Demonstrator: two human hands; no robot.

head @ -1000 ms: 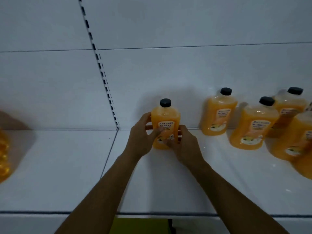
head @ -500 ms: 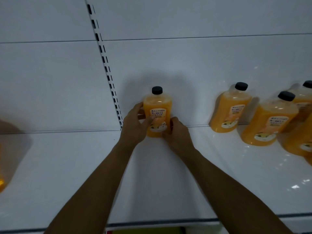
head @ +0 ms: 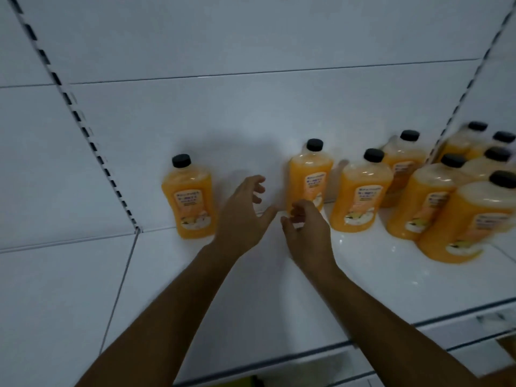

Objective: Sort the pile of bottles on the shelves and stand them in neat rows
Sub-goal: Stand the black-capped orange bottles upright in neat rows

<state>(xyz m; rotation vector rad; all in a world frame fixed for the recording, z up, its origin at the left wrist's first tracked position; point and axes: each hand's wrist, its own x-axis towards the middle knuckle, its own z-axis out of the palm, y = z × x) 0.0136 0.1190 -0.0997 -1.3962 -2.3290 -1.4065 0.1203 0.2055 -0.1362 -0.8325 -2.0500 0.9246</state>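
Your left hand [head: 245, 216] hung at the centre of the frame with its fingers spread and loosely curled, gripping nothing, just right of the leftmost bottle [head: 190, 202]. That bottle stood upright and alone against the back panel [head: 251, 113], beside the slotted upright [head: 83, 129] at the left of the frame. Your right hand [head: 307, 233] sat close beside the left, fingers half curled and empty, in front of the second bottle [head: 308, 180]; whether it touched that bottle could not be told.

Judging by this, one bottle was placed as the start of a row, and the reach for the next was in hand. The next move called for closing both hands round the second bottle's flat sides and setting it just beside the first, label forward.

Further right, the loose cluster of bottles [head: 435, 196] crowded unevenly toward the right edge, some blurred.

The bottles were clear plastic, squarish with rounded shoulders, filled with cloudy orange liquid, capped in black screw tops and fronted by pale printed labels. The white shelf [head: 195, 289] looked smooth and glossy, with small glints of light near the cluster.
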